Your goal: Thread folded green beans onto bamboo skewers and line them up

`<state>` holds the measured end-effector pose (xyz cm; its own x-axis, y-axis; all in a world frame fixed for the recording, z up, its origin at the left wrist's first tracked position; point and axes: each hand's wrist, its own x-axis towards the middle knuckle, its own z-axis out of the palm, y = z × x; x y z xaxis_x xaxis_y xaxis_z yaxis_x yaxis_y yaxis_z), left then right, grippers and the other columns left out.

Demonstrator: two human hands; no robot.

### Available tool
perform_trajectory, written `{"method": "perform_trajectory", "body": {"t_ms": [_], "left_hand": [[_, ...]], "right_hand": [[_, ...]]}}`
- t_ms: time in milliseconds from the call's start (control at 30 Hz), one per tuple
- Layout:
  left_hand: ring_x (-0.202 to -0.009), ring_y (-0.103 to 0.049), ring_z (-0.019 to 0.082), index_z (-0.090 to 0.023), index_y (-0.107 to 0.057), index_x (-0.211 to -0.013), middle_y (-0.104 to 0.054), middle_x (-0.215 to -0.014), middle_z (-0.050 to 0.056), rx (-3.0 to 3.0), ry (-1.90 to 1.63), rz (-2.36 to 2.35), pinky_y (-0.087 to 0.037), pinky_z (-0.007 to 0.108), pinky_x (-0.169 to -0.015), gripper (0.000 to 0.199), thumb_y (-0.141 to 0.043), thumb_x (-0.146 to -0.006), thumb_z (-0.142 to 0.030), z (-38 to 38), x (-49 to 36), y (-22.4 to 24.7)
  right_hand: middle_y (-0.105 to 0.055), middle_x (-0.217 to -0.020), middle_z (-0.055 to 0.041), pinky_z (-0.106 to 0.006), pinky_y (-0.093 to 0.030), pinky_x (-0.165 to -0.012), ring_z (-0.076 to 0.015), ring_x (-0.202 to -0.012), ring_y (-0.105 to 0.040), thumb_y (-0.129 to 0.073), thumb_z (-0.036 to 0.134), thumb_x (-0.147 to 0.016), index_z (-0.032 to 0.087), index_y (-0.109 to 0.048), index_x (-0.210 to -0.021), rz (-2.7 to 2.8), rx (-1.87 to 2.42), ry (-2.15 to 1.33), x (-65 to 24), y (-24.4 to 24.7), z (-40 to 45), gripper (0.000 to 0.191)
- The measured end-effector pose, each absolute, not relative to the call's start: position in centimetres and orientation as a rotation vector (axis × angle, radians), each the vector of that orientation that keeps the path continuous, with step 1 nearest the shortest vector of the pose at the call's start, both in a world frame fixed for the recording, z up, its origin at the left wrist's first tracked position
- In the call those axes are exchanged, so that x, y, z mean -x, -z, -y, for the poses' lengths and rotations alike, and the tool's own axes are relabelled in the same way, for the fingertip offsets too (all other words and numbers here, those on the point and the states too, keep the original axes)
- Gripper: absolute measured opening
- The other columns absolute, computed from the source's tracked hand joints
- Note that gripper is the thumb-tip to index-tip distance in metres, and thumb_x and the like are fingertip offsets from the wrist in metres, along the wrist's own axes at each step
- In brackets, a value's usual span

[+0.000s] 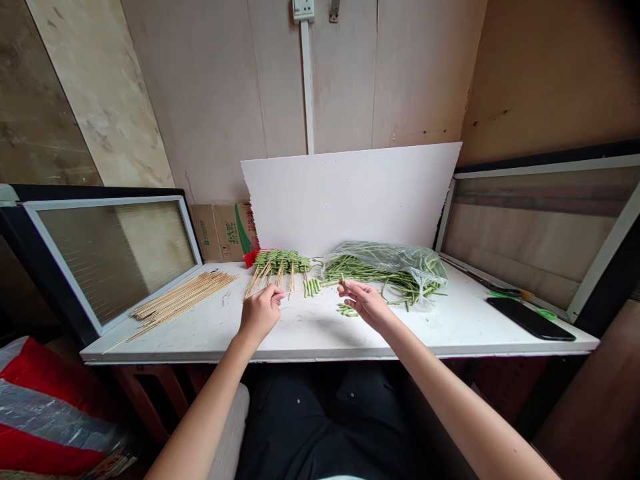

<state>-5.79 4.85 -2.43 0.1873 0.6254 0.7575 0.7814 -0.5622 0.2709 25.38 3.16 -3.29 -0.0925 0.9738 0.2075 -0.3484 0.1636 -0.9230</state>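
Observation:
My left hand (pixel 262 309) is closed on a thin skewer (pixel 293 292) that points right, towards several cut bean pieces threaded side by side (pixel 311 287). Between the thumb and fingers of my right hand (pixel 366 301) is a short green bean piece (pixel 343 279). Loose cut pieces (pixel 347 310) lie on the table just below and left of that hand. Behind my left hand, finished bean skewers (pixel 283 260) are stacked with their sticks towards me. Long green beans (pixel 367 267) lie partly inside a clear plastic bag (pixel 425 262), behind my right hand.
Bare bamboo skewers (pixel 185 297) lie in a pile on the white table (pixel 200 337) at the left. A black phone (pixel 530 318) and a green ring (pixel 547 314) are at the right. A cardboard box (pixel 225 232) and white board (pixel 350 197) stand behind.

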Motion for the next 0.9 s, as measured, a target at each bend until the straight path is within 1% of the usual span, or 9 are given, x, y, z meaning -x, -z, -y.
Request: {"method": "perform_trajectory", "body": {"t_ms": [167,400,567,667,800,900], "left_hand": [[-0.069,-0.071,0.02,-0.024,-0.067,-0.088,-0.077,-0.075,0.0,2.256,1.29,1.349,-0.046,0.027,-0.063,0.02,-0.055,-0.09,-0.008,-4.7,5.6,2.5],[-0.071,-0.073,0.02,-0.023,-0.066,-0.087,-0.078,-0.079,0.0,2.231,1.272,1.304,-0.046,0.026,-0.061,0.022,-0.054,-0.087,-0.005,-4.4,5.3,2.6],[-0.07,-0.073,0.019,-0.023,-0.066,-0.086,-0.077,-0.076,0.001,2.227,1.269,1.285,-0.046,0.025,-0.06,0.022,-0.052,-0.089,-0.005,-4.4,5.1,2.7],[-0.069,-0.072,0.019,-0.023,-0.066,-0.086,-0.077,-0.075,0.0,2.232,1.281,1.276,-0.046,0.026,-0.06,0.022,-0.052,-0.089,-0.006,-4.3,5.1,2.7],[-0.07,-0.073,0.02,-0.024,-0.066,-0.087,-0.078,-0.078,0.0,2.235,1.295,1.28,-0.048,0.026,-0.061,0.021,-0.054,-0.089,-0.007,-4.3,5.0,2.8],[-0.071,-0.073,0.019,-0.023,-0.066,-0.087,-0.078,-0.077,0.0,2.243,1.306,1.252,-0.048,0.026,-0.061,0.021,-0.054,-0.089,-0.005,-4.2,4.9,2.7]], "right_hand": [[-0.076,-0.1,-0.008,-0.031,-0.046,-0.08,-0.0213,-0.096,-0.065,-0.086,0.055,-0.079,0.023,-0.082,-0.096,1.1,0.76,-1.287,-25.4,3.7,-3.4,0.037],[-0.073,-0.092,-0.0067,-0.03,-0.046,-0.076,-0.0194,-0.09,-0.063,-0.088,0.052,-0.078,0.022,-0.082,-0.091,1.096,0.749,-1.256,-25.1,3.5,-3.1,0.033],[-0.073,-0.09,-0.006,-0.03,-0.047,-0.074,-0.0192,-0.088,-0.063,-0.088,0.052,-0.077,0.022,-0.082,-0.09,1.076,0.763,-1.257,-24.8,3.4,-3.0,0.033],[-0.074,-0.093,-0.0059,-0.031,-0.048,-0.075,-0.0206,-0.091,-0.065,-0.088,0.053,-0.076,0.024,-0.081,-0.093,1.056,0.762,-1.264,-24.7,3.3,-2.9,0.034],[-0.075,-0.104,-0.0086,-0.033,-0.049,-0.077,-0.0259,-0.102,-0.066,-0.087,0.056,-0.076,0.025,-0.079,-0.093,1.031,0.812,-1.203,-24.4,3.3,-3.0,0.036],[-0.074,-0.104,-0.0085,-0.034,-0.049,-0.075,-0.0268,-0.103,-0.065,-0.088,0.057,-0.073,0.026,-0.079,-0.093,1.001,0.825,-1.152,-24.3,3.3,-3.1,0.037]]}}
